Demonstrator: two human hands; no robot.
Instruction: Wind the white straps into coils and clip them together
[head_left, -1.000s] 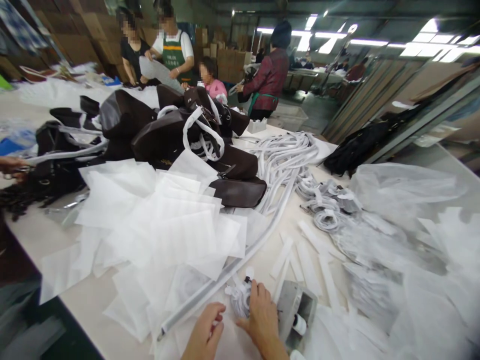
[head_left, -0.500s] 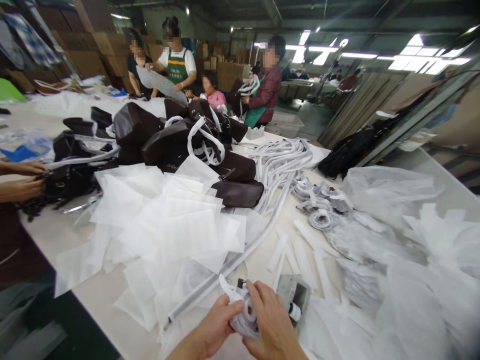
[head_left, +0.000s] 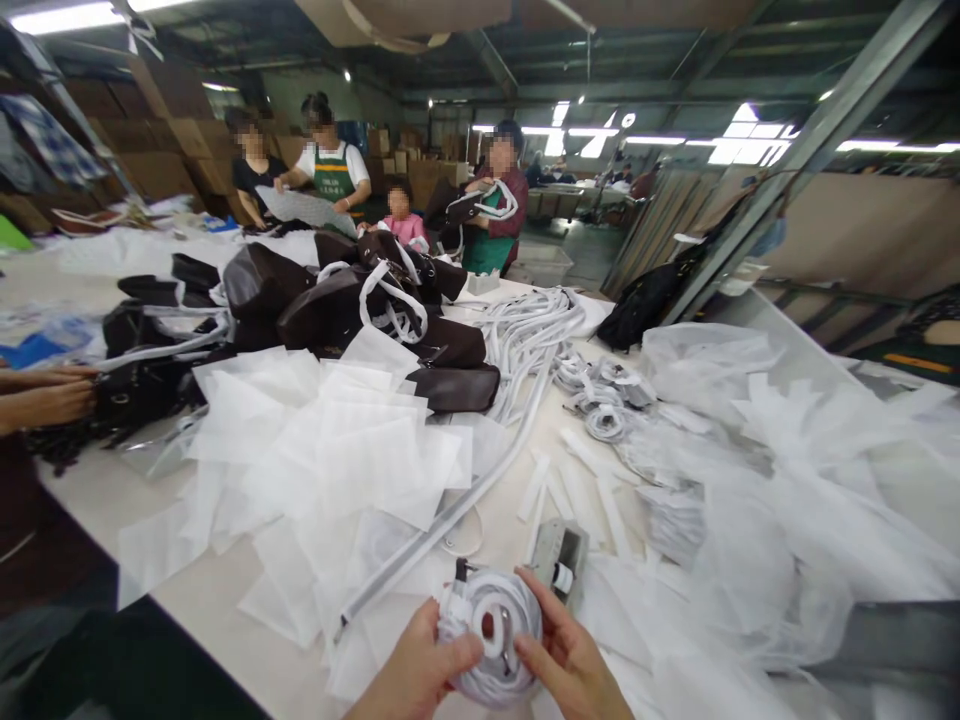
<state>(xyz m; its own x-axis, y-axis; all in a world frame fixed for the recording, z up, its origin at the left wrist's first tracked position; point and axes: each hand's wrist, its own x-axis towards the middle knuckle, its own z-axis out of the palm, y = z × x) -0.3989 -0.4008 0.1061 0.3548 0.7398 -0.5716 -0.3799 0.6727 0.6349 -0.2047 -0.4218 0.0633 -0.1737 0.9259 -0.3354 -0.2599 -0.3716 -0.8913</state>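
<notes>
A coiled strap in white wrapping [head_left: 517,600] is held upright near the table's front edge, with metal hardware in its middle and a dark end sticking up at the top left. My left hand [head_left: 420,655] grips its left side, thumb over the front. On the opposite side, my right hand [head_left: 566,650] holds the coil between thumb and fingers. Just behind the right fingers stands a grey tape dispenser [head_left: 546,545] with a white roll. A long wrapped strap [head_left: 442,530] lies diagonally across the table, left of the coil.
White foam sheets [head_left: 330,440] are heaped at left centre, before dark brown bags [head_left: 262,280]. Wrapped straps [head_left: 525,320] and several coils [head_left: 604,420] lie behind. Clear plastic [head_left: 787,560] covers the right. Another person's hands [head_left: 52,400] work at far left; co-workers stand across the table.
The coil has turned to face me, showing its round centre. My right hand has shifted from over its front to its right edge. The view has swung a little to the right.
</notes>
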